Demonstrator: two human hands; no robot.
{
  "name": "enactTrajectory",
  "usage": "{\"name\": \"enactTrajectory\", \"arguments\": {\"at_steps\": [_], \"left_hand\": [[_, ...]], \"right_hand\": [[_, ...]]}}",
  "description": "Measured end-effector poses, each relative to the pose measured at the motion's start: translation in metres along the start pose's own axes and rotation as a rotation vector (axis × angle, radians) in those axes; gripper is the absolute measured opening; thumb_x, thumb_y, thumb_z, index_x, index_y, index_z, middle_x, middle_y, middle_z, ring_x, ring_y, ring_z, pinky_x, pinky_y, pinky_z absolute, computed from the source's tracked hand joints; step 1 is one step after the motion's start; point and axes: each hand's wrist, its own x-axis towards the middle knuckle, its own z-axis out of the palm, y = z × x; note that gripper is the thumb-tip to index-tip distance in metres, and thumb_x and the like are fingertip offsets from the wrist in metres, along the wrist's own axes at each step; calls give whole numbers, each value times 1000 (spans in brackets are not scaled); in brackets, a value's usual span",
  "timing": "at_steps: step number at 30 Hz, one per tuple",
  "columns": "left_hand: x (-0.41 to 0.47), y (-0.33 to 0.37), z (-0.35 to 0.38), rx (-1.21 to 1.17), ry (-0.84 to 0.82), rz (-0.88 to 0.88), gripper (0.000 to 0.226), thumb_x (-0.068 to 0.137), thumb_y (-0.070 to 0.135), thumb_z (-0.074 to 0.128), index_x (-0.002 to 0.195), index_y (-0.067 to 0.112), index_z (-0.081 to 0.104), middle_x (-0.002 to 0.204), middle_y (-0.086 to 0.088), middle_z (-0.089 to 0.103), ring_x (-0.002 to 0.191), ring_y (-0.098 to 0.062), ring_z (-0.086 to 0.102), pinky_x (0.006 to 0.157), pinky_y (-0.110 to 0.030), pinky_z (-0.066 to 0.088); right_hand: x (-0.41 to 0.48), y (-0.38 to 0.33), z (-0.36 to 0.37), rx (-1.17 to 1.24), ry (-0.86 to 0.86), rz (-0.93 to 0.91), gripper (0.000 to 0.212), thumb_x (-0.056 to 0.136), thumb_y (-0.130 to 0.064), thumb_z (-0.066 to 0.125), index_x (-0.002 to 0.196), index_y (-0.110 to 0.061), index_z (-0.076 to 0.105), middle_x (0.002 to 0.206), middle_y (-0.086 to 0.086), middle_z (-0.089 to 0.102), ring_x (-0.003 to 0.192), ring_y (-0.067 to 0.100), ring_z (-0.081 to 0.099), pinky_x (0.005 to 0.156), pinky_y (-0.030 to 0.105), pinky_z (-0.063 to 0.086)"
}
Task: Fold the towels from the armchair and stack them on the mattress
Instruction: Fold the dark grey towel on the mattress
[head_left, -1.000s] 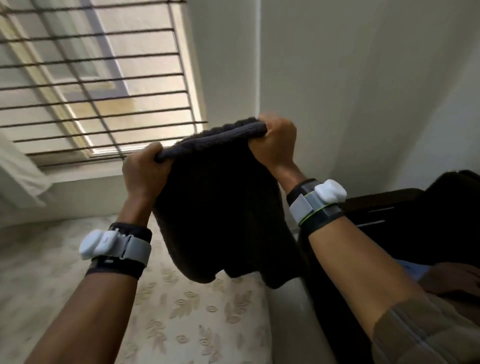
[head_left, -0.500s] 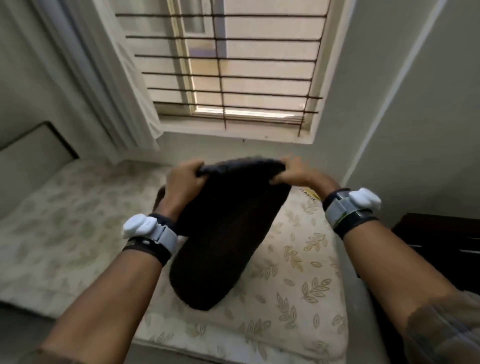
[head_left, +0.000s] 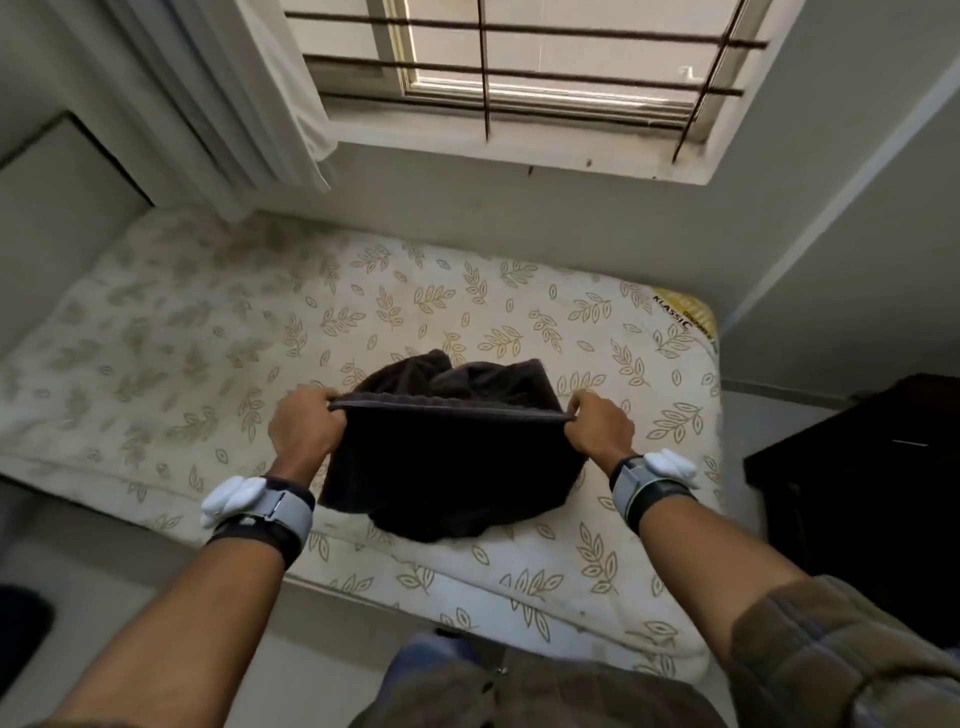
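A dark brown towel (head_left: 447, 462) hangs from both my hands over the leaf-patterned mattress (head_left: 218, 332). My left hand (head_left: 306, 426) grips the left end of its top edge. My right hand (head_left: 597, 428) pinches the right end, so the edge is stretched taut between them. The towel's lower part lies bunched on the mattress, some of it behind the raised edge. The armchair is not clearly in view.
A barred window (head_left: 519, 62) and a white curtain (head_left: 234, 93) are beyond the mattress. A dark piece of furniture (head_left: 857, 493) stands at the right. Walls close in on the left and right. The floor (head_left: 104, 561) shows at the lower left.
My view has swung left and down from the window corner to the mattress. Both hands have lowered the towel, and its bottom part now rests on the mattress.
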Motion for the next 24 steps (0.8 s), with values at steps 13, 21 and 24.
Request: {"name": "enactTrajectory", "arguments": {"at_steps": [13, 21, 24], "left_hand": [[80, -58, -2, -1267, 146, -810, 44, 97, 6, 23, 133, 21, 43, 134, -9, 48, 107, -31, 57, 80, -43, 56], [149, -42, -76, -1421, 237, -314, 23, 90, 16, 41, 74, 15, 58, 83, -4, 59, 76, -12, 57, 77, -27, 47], [152, -7, -97, -1246, 81, 124, 32, 83, 2, 35, 63, 13, 58, 74, -3, 60, 71, -8, 56, 75, -20, 46]], "right_hand": [[19, -8, 75, 555, 367, 533, 23, 88, -23, 50, 101, -16, 68, 110, 18, 66, 98, 42, 61, 88, 44, 52], [49, -159, -37, 1464, 877, 90, 30, 80, -28, 55, 96, -5, 67, 96, 12, 62, 91, 21, 58, 90, 34, 49], [36, -240, -50, 1258, 726, -444, 12, 83, -8, 62, 89, 2, 66, 90, 14, 63, 86, 17, 59, 81, 25, 48]]}}
